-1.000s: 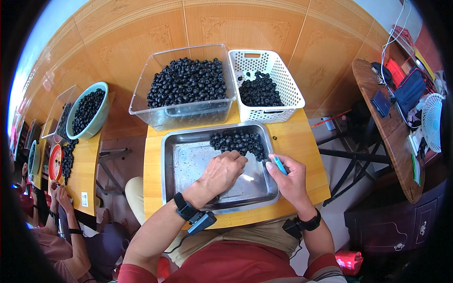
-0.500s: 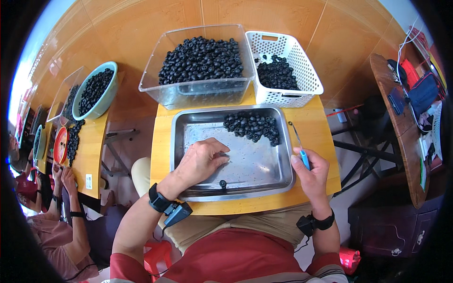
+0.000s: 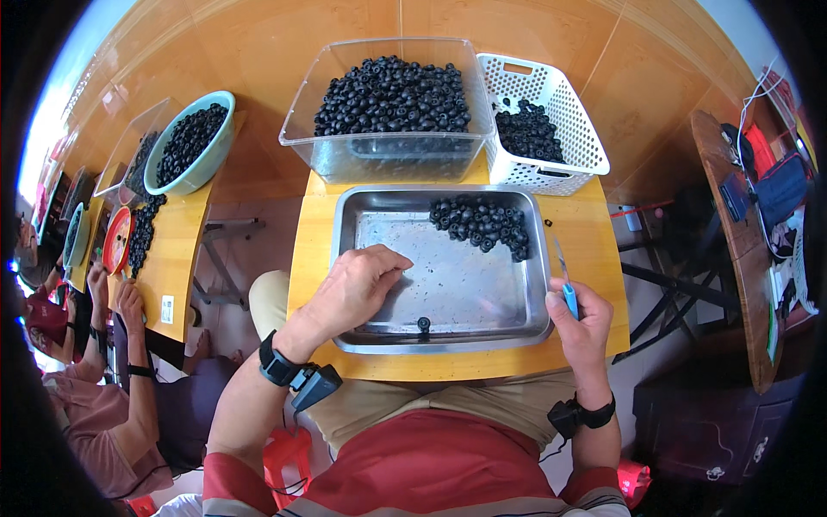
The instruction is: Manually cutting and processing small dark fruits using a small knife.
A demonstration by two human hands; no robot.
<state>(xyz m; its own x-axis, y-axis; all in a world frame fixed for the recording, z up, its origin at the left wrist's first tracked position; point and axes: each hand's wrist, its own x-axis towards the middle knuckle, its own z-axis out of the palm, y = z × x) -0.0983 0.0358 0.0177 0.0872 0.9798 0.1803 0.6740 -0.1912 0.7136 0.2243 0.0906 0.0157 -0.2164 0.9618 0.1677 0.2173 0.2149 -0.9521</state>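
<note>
My left hand (image 3: 357, 284) is closed above the left part of a shallow metal tray (image 3: 345, 215), fingertips drawn together; whatever they may hold is hidden. In my right hand (image 3: 586, 323), beside the tray's right rim, is a slim tool with a blue handle (image 3: 569, 299) and a thin metal shaft pointing away from me. Just beyond its tip a small dark piece (image 3: 549, 222) lies on the table. Small round black pieces with ring-like tops (image 3: 479, 226) are heaped in the tray's far right corner. A single black piece (image 3: 423, 324) sits near the tray's front wall.
Behind the tray stand a clear plastic bin (image 3: 297, 129) full of black pieces and a white perforated basket (image 3: 590, 146) with more. To the left, a person works at another table with a pale green bowl (image 3: 226, 116) and a red dish (image 3: 109, 250). A wooden tabletop (image 3: 732, 258) rises at right.
The whole view has shifted slightly. My left thumb and fingers have come closer together. The tool's tip has drawn back a little from the small dark piece on the table.
</note>
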